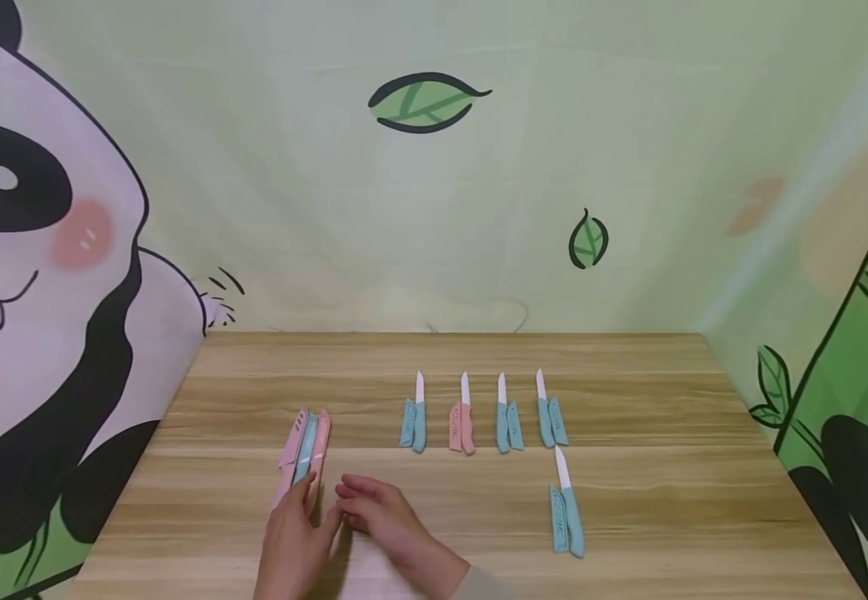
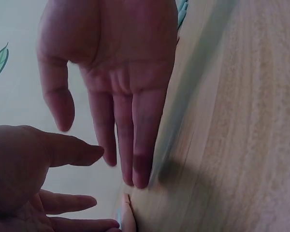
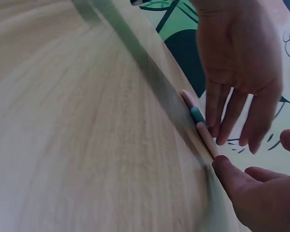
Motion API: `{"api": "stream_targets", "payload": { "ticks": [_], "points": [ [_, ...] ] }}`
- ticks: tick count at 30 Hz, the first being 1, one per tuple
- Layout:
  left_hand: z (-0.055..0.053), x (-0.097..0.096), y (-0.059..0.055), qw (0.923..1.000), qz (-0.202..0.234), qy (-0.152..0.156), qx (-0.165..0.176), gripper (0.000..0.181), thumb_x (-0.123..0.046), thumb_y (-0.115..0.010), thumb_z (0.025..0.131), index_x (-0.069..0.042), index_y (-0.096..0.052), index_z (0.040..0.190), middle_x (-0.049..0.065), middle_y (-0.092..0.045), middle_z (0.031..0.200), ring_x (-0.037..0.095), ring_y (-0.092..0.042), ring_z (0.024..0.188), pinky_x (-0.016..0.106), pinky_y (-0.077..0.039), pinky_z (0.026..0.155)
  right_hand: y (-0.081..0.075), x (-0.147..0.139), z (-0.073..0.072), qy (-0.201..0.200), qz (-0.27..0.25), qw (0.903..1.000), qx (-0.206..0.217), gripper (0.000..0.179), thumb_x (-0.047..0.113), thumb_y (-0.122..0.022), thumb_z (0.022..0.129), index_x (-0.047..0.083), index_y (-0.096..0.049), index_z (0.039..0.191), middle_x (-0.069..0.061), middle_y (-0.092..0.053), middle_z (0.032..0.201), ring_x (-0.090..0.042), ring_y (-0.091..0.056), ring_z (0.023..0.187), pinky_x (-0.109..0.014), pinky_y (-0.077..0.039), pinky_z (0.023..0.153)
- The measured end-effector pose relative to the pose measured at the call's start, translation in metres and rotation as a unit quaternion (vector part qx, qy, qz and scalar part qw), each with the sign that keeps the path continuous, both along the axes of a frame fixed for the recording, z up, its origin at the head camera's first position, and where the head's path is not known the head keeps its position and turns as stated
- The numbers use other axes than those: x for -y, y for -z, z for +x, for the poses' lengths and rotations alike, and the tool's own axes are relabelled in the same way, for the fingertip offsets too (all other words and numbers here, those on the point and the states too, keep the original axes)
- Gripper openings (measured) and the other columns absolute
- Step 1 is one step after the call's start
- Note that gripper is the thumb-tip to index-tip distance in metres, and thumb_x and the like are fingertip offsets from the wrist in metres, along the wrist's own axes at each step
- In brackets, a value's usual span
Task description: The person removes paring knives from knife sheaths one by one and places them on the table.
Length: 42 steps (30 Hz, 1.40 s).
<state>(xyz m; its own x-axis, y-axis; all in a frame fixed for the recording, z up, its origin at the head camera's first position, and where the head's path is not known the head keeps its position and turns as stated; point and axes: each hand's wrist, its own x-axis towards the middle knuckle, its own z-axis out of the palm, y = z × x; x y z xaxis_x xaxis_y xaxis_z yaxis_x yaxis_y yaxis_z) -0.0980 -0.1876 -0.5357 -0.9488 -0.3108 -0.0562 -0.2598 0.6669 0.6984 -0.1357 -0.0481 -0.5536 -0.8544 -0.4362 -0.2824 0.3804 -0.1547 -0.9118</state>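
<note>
Three knives in their sheaths lie side by side at the table's left: a pink one (image 1: 294, 437), a light blue one (image 1: 306, 442) and another pink one (image 1: 321, 433). My left hand (image 1: 297, 533) is at their near ends, its fingers overlapping the handles in the head view. In the right wrist view those fingers hang nearly straight beside the pink knife (image 3: 207, 137). Just right of it is my right hand (image 1: 396, 533), palm turned toward the left hand, fingers extended and nothing in them. Part of the handles is hidden behind the left hand.
Farther right stands a row of unsheathed white-bladed knives, each beside its sheath: blue (image 1: 420, 425), pink (image 1: 466, 425), blue (image 1: 503, 425) and blue (image 1: 545, 421). Nearer me lies one more blue knife (image 1: 573, 521) with its sheath (image 1: 558, 521). A printed backdrop (image 1: 291, 208) rises behind the wooden table (image 1: 651, 467).
</note>
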Motion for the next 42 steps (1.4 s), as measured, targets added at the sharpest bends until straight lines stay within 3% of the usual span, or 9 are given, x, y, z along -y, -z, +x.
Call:
{"api": "stream_targets", "payload": {
  "ticks": [14, 19, 23, 36, 42],
  "points": [
    [-0.002, -0.005, 0.005, 0.9983, -0.039, -0.023, -0.038, 0.055, -0.011, -0.071, 0.091, 0.009, -0.052, 0.138, 0.029, -0.071, 0.114, 0.043, -0.068, 0.099, 0.06, -0.052, 0.082, 0.003, 0.01, -0.001, -0.027, -0.01, 0.9993, 0.024, 0.053, 0.001, -0.054, 0.094, -0.011, -0.05, 0.145, -0.025, -0.06, 0.144, -0.024, -0.063, 0.128, -0.037, -0.056, 0.106],
    [-0.006, -0.003, 0.005, 0.9984, -0.037, -0.028, -0.034, 0.056, -0.01, -0.072, 0.09, 0.012, -0.051, 0.138, 0.028, -0.07, 0.106, 0.042, -0.067, 0.094, 0.06, -0.051, 0.081, 0.005, 0.01, -0.001, -0.019, -0.017, 0.9995, 0.018, 0.052, -0.002, -0.053, 0.093, -0.014, -0.05, 0.143, -0.028, -0.061, 0.142, -0.02, -0.065, 0.123, -0.037, -0.057, 0.105],
    [-0.008, 0.0, 0.005, 0.9978, -0.042, -0.033, -0.039, 0.054, -0.008, -0.072, 0.088, 0.013, -0.053, 0.134, 0.025, -0.069, 0.1, 0.042, -0.065, 0.09, 0.06, -0.05, 0.08, 0.006, 0.01, -0.002, -0.016, -0.031, 0.9992, 0.019, 0.05, -0.003, -0.052, 0.095, -0.017, -0.049, 0.142, -0.032, -0.059, 0.142, -0.024, -0.063, 0.126, -0.039, -0.056, 0.106],
    [-0.015, 0.004, 0.001, 0.9984, -0.033, -0.047, 0.001, 0.06, 0.0, -0.071, 0.087, 0.005, -0.049, 0.143, 0.022, -0.072, 0.103, 0.039, -0.069, 0.09, 0.059, -0.053, 0.078, 0.008, 0.008, -0.004, -0.013, -0.035, 0.9987, 0.035, 0.049, -0.002, -0.052, 0.094, -0.015, -0.051, 0.141, -0.031, -0.062, 0.137, -0.035, -0.068, 0.121, -0.04, -0.057, 0.104],
    [-0.015, 0.003, -0.001, 0.9989, -0.015, -0.044, 0.01, 0.064, -0.001, -0.073, 0.087, 0.005, -0.048, 0.145, 0.022, -0.073, 0.107, 0.036, -0.07, 0.092, 0.057, -0.053, 0.08, 0.006, 0.006, -0.003, -0.013, -0.032, 0.9987, 0.038, 0.049, -0.002, -0.053, 0.093, -0.013, -0.053, 0.141, -0.028, -0.064, 0.136, -0.028, -0.071, 0.117, -0.038, -0.058, 0.102]
  ]
}}
